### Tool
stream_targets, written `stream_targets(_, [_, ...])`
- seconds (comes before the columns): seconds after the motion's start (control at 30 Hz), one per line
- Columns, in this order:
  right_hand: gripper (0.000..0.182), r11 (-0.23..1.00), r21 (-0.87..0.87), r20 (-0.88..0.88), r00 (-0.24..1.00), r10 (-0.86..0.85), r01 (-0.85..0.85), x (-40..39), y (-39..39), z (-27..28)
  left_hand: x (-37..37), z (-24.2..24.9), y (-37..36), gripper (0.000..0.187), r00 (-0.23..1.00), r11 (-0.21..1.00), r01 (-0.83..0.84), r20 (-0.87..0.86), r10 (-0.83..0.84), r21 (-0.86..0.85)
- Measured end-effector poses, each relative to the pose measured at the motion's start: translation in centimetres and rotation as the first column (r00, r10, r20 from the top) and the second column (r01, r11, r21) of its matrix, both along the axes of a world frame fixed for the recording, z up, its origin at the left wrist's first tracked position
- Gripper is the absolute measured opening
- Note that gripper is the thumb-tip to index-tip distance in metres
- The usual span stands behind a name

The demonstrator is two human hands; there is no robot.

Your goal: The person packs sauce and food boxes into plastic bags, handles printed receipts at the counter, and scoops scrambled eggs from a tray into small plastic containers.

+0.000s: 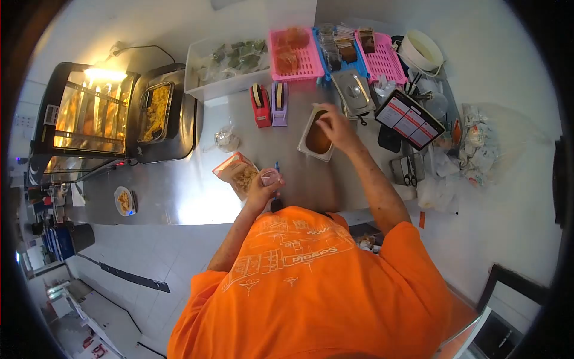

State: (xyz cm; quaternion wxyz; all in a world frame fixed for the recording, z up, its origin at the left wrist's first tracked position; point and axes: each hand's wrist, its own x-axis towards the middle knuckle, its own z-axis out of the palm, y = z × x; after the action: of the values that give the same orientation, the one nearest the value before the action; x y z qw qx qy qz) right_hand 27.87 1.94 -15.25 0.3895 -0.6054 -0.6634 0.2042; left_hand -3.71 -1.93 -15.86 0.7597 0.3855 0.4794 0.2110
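My left hand (258, 195) is closed around a small clear plastic cup (270, 177), held near the counter's front edge. Just left of it, an open carton (229, 168) holds pale, lumpy food (246, 178). A thin blue item (277, 166) shows beside the cup. My right hand (336, 128) reaches over a rectangular pan of brown sauce (317, 141), fingers bent together above its right side. What those fingers hold, if anything, I cannot tell. Behind the pan lies a steel lid (354, 92).
On the steel counter (209, 197) stand red (260, 106) and purple (279, 105) tape dispensers. Pink baskets (294, 54) and a white bin of packets (227, 66) line the back. A tablet (409, 119) and scissors (409, 172) are at right; a lit warmer (89, 113) is at left.
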Motion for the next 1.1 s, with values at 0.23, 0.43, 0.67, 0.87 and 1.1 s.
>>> stream_targets(0.23, [0.041,0.924,0.169,-0.358,0.895,-0.266,0.343,0.7,-5.4,-4.7,1.1,-2.4,0.8,0.037,0.996,0.998,0.029,0.083,-0.033,0.047])
stream_targets(0.43, [0.045,0.829,0.013,-0.718,0.582,-0.382,0.559,-1.3,-7.6,-6.8,2.4,-2.4,2.6,0.032,0.991,0.970,0.133,-0.008,-0.134,0.202])
stream_targets(0.67, [0.048,0.662,-0.209,-0.826,0.232,-0.514,0.720,0.2,-8.5,-7.8,3.5,-3.1,5.1,0.033,0.991,0.952,0.128,-0.002,-0.133,0.279])
stream_targets(0.87, [0.053,0.530,-0.440,-0.836,-0.115,-0.536,0.725,1.5,-9.7,-10.3,4.8,-3.7,6.8,0.033,0.985,0.949,0.158,0.016,-0.169,0.273])
stream_targets(1.1, [0.057,0.502,-0.488,-0.847,-0.247,-0.471,0.715,2.8,-10.4,-9.8,7.6,-4.8,8.7,0.034,0.953,0.885,0.302,-0.130,-0.273,0.353])
